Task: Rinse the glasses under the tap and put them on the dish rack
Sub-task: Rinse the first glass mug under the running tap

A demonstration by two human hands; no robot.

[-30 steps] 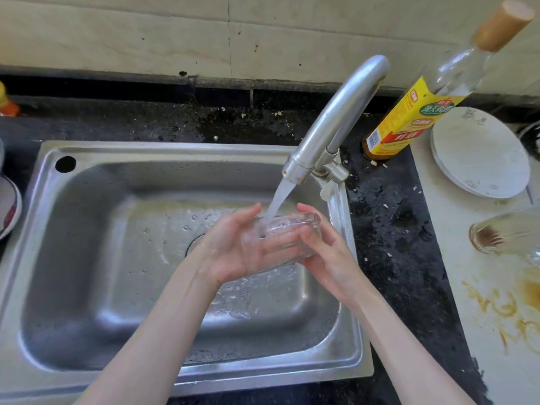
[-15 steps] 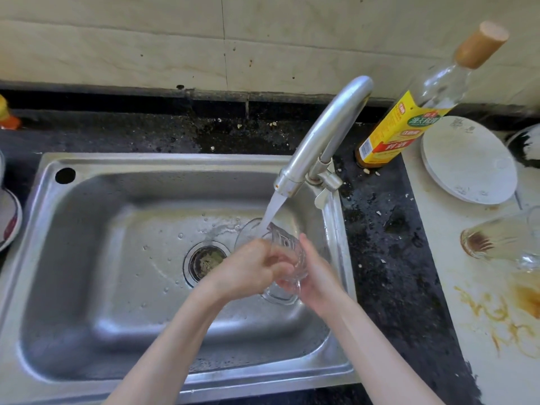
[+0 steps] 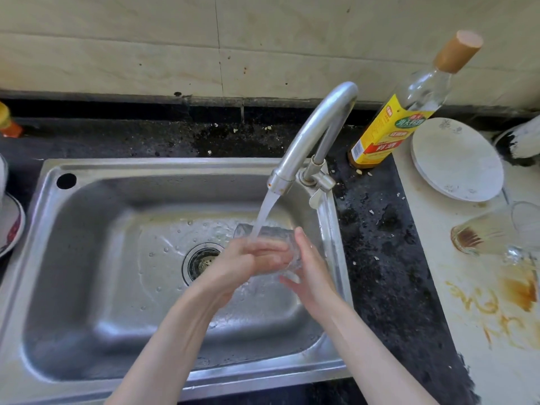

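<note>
A clear glass [image 3: 270, 233] is held under the running tap [image 3: 309, 144] over the steel sink [image 3: 87, 258]. Water falls into the glass's open top. My left hand [image 3: 233, 267] has its fingers pushed inside the glass. My right hand [image 3: 312, 276] grips the glass from the right side and below. Two more glasses lie on their sides at the right: a brown-stained one [image 3: 482, 232] and a clear one [image 3: 526, 220] beside it. No dish rack is in view.
A yellow-labelled bottle [image 3: 406, 115] stands behind the tap. A white plate [image 3: 455, 159] lies on a stained pale board [image 3: 496, 331] at the right. Dishes [image 3: 10, 223] sit at the left edge. The sink drain [image 3: 201, 261] is left of my hands.
The glass has been turned from lying sideways between both hands to mouth-up under the stream. My left fingers have gone inside it. The camera has tilted, shifting the scene downward.
</note>
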